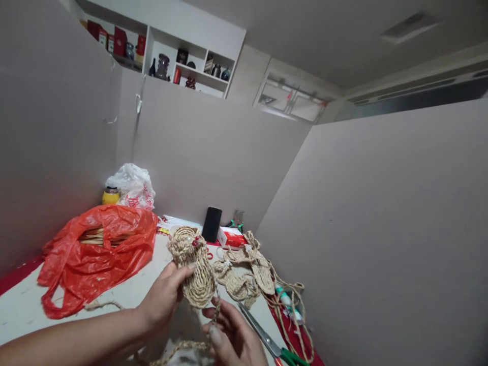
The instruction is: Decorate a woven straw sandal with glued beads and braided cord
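Note:
A braided straw slipper [200, 282], with red beads on its upper, is held up over the table by my left hand [165, 292]. The thumb lies across its sole and the other fingers are behind it. Below the heel end, my right hand [238, 338] pinches a braided straw cord [186, 346] between thumb and fingers. The cord runs up to the slipper's heel, and a length trails off to the lower left. Scissors [263, 333] with green handles lie just right of my right hand. More braided straw slippers [236, 283] lie beyond it.
A red plastic bag [129, 267] with straw inside sits at left, before a white bag [133, 183] and a yellow jar [110, 196]. A black phone [211, 224], a red-white box [232, 238] and green-handled pliers [238, 221] stand at the back. Grey partitions [213, 152] surround the table.

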The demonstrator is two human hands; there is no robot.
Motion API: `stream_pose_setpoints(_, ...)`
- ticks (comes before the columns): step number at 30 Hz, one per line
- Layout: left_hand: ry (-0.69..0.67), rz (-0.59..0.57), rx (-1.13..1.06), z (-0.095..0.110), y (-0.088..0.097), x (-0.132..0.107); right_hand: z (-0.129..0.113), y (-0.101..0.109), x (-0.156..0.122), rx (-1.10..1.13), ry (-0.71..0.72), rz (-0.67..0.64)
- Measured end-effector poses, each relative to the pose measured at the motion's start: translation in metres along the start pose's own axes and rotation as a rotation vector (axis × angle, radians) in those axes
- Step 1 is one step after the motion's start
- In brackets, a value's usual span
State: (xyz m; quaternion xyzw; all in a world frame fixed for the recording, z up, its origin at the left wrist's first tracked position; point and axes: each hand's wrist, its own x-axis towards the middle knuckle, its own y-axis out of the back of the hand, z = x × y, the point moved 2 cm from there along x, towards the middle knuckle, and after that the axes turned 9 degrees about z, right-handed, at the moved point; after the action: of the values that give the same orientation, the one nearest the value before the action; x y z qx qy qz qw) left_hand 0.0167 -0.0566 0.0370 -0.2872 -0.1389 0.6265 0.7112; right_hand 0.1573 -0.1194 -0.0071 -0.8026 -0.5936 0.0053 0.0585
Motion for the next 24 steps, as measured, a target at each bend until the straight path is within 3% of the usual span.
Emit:
stream_pose_setpoints(6, -0.038, -0.244, 0.116, 0.009, -0.006, -0.016, -0.014, -0.016, 0.015, 0.069, -0.035, -0.061)
stream_pose_setpoints(14, -0.231, -0.546, 0.463, 0.035, -0.008, -0.021, -0.042, -0.008, 0.020, 0.316, -0.098, -0.180)
stream_pose_setpoints(19, -0.201, -0.764, 0.452, 0.038, -0.009, -0.014, -0.053, -0.004, 0.019, 0.378, -0.177, -0.265)
stream_pose_setpoints(24, -0.170, -0.790, 0.471, 0.040, -0.007, -0.006, -0.052, -0.005, 0.021, 0.390, -0.241, -0.328)
